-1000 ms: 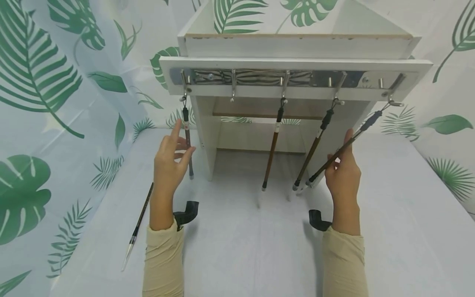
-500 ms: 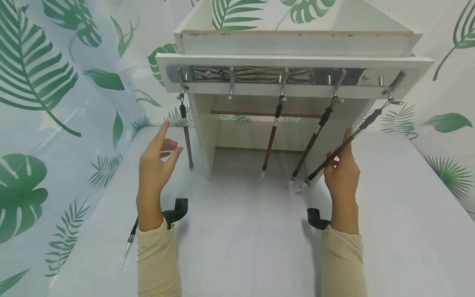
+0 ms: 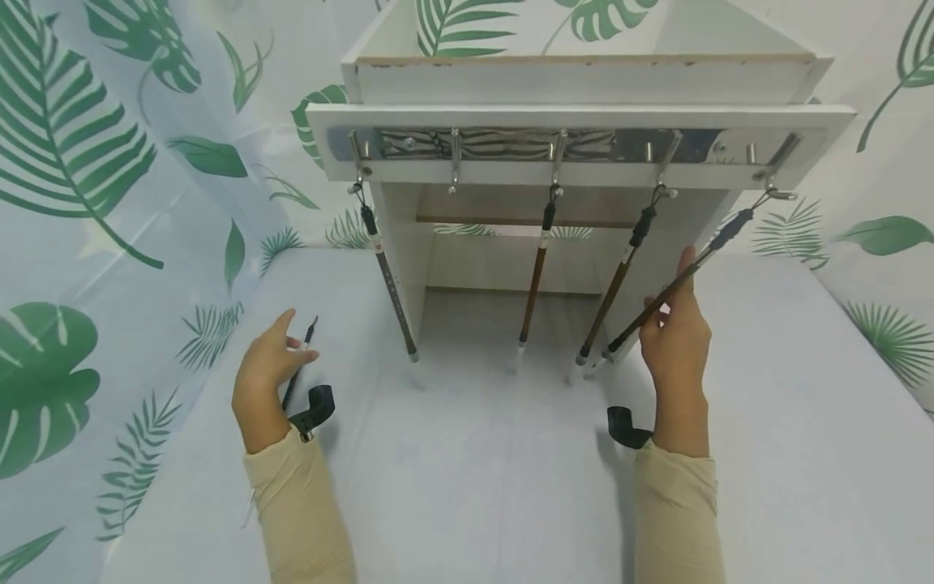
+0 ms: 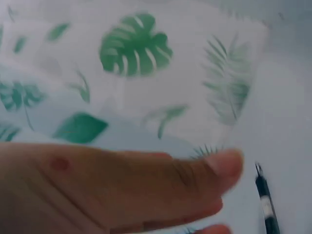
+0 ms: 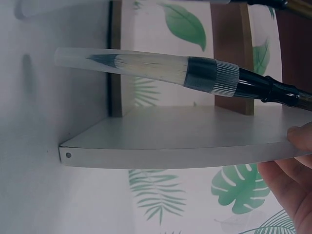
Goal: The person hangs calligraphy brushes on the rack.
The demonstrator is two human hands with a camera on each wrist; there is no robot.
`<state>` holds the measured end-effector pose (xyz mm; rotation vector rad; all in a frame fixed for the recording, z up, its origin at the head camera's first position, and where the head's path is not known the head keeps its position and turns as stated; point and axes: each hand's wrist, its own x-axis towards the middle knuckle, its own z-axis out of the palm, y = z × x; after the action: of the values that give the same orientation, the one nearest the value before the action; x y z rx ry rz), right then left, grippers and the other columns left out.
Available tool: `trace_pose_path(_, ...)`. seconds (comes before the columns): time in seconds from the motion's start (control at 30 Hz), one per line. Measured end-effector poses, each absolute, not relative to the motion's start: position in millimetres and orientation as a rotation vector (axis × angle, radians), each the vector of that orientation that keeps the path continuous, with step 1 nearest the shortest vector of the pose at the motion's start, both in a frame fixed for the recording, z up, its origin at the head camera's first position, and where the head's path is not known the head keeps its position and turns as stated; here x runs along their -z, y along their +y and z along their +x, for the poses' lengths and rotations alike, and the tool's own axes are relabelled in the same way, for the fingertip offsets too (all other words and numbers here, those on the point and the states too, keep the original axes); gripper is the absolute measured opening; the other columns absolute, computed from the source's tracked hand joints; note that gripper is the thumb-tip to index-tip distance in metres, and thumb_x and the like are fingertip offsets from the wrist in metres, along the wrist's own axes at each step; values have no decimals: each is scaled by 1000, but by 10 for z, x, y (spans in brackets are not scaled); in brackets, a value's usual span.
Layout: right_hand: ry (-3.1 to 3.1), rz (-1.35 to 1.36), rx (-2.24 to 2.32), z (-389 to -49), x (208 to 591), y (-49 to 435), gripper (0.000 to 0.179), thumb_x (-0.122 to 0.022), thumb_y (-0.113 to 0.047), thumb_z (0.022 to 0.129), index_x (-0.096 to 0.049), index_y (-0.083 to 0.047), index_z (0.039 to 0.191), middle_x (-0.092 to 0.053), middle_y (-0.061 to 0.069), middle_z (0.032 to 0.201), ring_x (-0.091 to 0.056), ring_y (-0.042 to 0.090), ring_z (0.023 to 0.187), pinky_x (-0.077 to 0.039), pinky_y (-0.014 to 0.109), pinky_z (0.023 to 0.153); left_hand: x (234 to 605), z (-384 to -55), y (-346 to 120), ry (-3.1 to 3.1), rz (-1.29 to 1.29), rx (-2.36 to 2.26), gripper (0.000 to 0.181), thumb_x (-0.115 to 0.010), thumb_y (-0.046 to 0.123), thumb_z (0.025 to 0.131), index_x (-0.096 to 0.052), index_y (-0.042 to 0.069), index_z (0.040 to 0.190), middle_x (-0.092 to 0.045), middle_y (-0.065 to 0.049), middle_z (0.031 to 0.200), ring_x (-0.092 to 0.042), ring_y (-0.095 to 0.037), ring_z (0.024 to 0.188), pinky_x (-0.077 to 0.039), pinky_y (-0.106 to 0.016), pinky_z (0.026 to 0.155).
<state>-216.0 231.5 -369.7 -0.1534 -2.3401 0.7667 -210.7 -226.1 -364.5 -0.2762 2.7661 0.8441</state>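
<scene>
My left hand (image 3: 266,369), fingers loosely parted, hovers by a calligraphy brush (image 3: 292,389) lying on the white surface; my wrist covers part of it. The brush's looped end (image 4: 260,170) shows beyond the fingertips in the left wrist view. My right hand (image 3: 674,349) grips the front edge of the white cabinet's side panel (image 5: 170,157), thumb on one face and fingers on the other. A hanging brush (image 3: 653,307) crosses in front of that hand; its clear cap (image 5: 141,63) covers dark-tipped bristles. Another brush (image 3: 390,288) hangs tilted at the far left hook.
A white rail (image 3: 511,172) with metal hooks spans the cabinet front. Two more brushes hang there, one middle (image 3: 536,284) and one right of it (image 3: 616,292). Leaf-patterned cloth (image 3: 66,243) covers the walls. A black mount (image 3: 317,405) projects from the left wrist.
My left hand has moved from beside the far left hanging brush down and left to the lying brush. That hanging brush has swung, its tip now farther right. My right hand stays put.
</scene>
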Motion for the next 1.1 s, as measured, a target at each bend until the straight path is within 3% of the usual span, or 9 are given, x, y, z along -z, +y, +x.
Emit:
trace_pose_path(0.13, -2344, -161, -768, -2156, 3697, 2321, 75, -47, 6, 87, -13, -21, 148, -57, 26, 117, -60, 43, 95, -53, 53, 78, 3821, -2109, -2433, 2667, -345, -820, 84, -59, 19, 87, -2, -2, 145, -42, -30, 128, -54, -37, 95, -49, -46, 80)
trace_pose_path(0.2, -2343, -161, -765, -2157, 3697, 2324, 75, -47, 6, 87, -13, -21, 148, -56, 25, 118, -60, 43, 96, -53, 53, 78, 3892, -2121, -2477, 2622, -354, -814, 86, -60, 19, 85, -2, -4, 144, -33, -32, 136, -50, -42, 107, -47, -50, 88)
trace_pose_path(0.3, -2337, -157, -769, -2156, 3694, 2326, 75, -48, 6, 87, -13, -21, 148, -55, 25, 120, -60, 43, 97, -53, 53, 78, 3987, -2156, -2500, 2589, -334, -765, 87, -63, 19, 83, -5, -8, 142, -18, -33, 144, -29, -48, 127, -31, -57, 106)
trace_pose_path(0.37, -2337, -158, -772, -2155, 3695, 2326, 75, -48, 6, 87, -13, -21, 148, -55, 25, 120, -60, 43, 97, -53, 53, 78, 4029, -2178, -2489, 2574, -333, -750, 87, -63, 18, 82, -6, -8, 142, -8, -32, 146, -12, -50, 132, -18, -58, 112)
trace_pose_path(0.4, -2338, -160, -776, -2153, 3693, 2325, 75, -48, 6, 87, -13, -21, 148, -56, 25, 120, -60, 43, 97, -53, 53, 78, 4046, -2186, -2480, 2571, -329, -740, 86, -63, 17, 82, -6, -9, 142, -8, -32, 146, -11, -49, 133, -16, -58, 112)
trace_pose_path(0.73, -2319, -129, -774, -2156, 3688, 2314, 73, -48, 6, 87, -16, -20, 147, -56, 25, 119, -59, 43, 98, -53, 53, 79, 4064, -2214, -2442, 2574, -305, -675, 84, -62, 19, 83, -9, -10, 141, -12, -34, 144, -15, -50, 131, -20, -59, 110)
trace_pose_path(0.93, -2321, -130, -775, -2146, 3679, 2302, 73, -48, 7, 87, -16, -19, 147, -56, 25, 119, -59, 43, 98, -54, 53, 78, 4101, -2258, -2396, 2547, -308, -694, 76, -57, 10, 84, -11, -9, 141, -12, -31, 145, -14, -48, 133, -17, -57, 112)
trace_pose_path(1.1, -2315, -128, -764, -2153, 3689, 2308, 73, -48, 6, 87, -16, -19, 147, -56, 26, 118, -60, 43, 97, -54, 53, 78, 4120, -2288, -2372, 2543, -324, -708, 73, -54, 4, 84, -12, -6, 143, -14, -31, 146, -19, -47, 132, -22, -57, 111)
